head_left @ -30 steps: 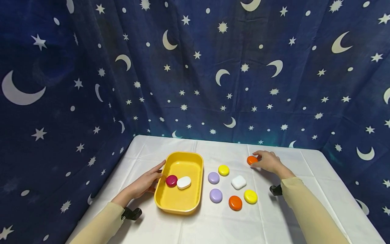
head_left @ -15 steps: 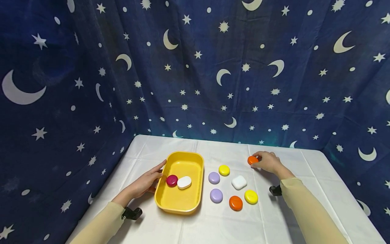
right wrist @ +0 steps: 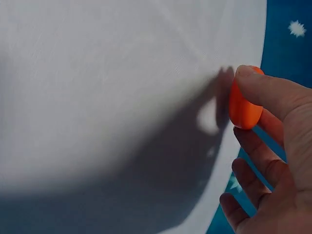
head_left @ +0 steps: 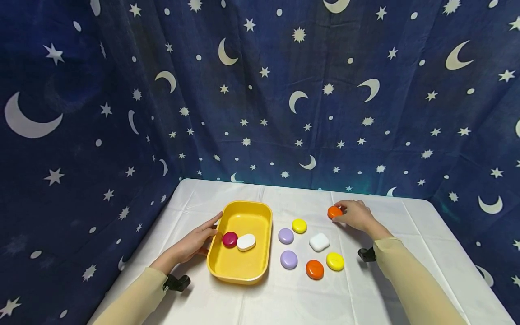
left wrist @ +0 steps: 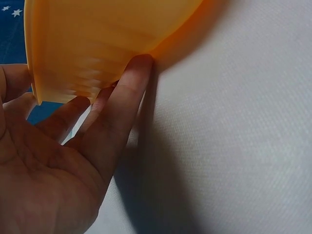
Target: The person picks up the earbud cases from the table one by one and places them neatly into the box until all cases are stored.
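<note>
My left hand (head_left: 195, 242) rests its fairly straight fingers (left wrist: 134, 78) against the outer left wall of a yellow tray (head_left: 239, 276). Inside the tray lie a dark red disc (head_left: 229, 239) and a white oval piece (head_left: 246, 242), side by side. On the right, my right hand (head_left: 356, 215) pinches an orange rounded disc (head_left: 334, 212) near the table's far edge. The right wrist view shows the thumb on one side of that orange disc (right wrist: 245, 107) and a finger behind it; the other fingers are loosely bent.
Between tray and right hand, the white-covered table (head_left: 276, 302) bears two lilac discs (head_left: 289, 259), two yellow discs (head_left: 335, 261), another orange disc (head_left: 314, 269) and a white rounded square piece (head_left: 319, 242). A dark blue star-and-moon curtain (head_left: 268, 104) stands behind the table.
My right hand and the orange disc have shifted very slightly left. The left hand and tray look unchanged.
</note>
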The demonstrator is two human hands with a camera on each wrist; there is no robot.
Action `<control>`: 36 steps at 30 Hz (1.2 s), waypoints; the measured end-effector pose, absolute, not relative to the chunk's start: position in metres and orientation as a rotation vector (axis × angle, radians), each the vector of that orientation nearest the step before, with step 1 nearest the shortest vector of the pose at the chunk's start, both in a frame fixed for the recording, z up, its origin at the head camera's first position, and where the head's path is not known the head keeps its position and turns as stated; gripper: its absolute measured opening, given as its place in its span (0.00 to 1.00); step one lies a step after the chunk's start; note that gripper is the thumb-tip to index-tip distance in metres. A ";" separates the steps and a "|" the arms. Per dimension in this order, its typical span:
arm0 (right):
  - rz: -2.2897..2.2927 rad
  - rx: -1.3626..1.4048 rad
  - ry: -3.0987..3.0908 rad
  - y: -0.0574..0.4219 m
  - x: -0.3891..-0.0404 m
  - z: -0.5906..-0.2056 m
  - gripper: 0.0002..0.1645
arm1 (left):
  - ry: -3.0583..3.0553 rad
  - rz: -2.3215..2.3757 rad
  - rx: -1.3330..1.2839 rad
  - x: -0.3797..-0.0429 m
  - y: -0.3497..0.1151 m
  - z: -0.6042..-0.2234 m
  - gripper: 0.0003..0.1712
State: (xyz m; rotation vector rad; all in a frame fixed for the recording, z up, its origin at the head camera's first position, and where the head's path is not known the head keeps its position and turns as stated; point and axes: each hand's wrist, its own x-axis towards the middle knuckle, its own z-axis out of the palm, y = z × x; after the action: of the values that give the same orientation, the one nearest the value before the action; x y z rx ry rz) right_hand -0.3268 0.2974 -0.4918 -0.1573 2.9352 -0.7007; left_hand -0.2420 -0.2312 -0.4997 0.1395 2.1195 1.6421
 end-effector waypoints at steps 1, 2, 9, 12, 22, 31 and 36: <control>-0.704 -0.178 2.941 0.295 -0.327 -0.490 0.34 | 2.114 1.649 0.142 -0.242 -0.231 -0.500 0.37; -0.708 -0.204 2.948 0.292 -0.327 -0.488 0.34 | 2.109 1.656 0.144 -0.242 -0.231 -0.500 0.37; -0.776 -0.414 3.006 0.266 -0.322 -0.464 0.32 | 2.086 1.674 0.145 -0.242 -0.231 -0.501 0.37; -0.836 -0.497 3.008 0.251 -0.317 -0.451 0.34 | 2.092 1.667 0.133 -0.242 -0.231 -0.502 0.37; -0.860 -0.699 2.908 0.190 -0.297 -0.418 0.33 | 2.109 1.654 0.118 -0.242 -0.231 -0.500 0.37; -0.753 -0.890 2.850 0.144 -0.279 -0.407 0.30 | 2.105 1.654 0.139 -0.242 -0.232 -0.499 0.37; -0.620 -1.083 2.829 0.119 -0.270 -0.408 0.28 | 2.101 1.651 0.142 -0.243 -0.232 -0.499 0.37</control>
State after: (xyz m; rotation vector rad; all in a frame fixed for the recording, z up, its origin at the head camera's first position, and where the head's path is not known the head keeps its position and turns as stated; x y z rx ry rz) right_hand -0.2701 0.1189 -0.4080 -1.0834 2.8289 -0.6197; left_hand -0.2428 -0.2318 -0.4994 0.1418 2.1011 1.6507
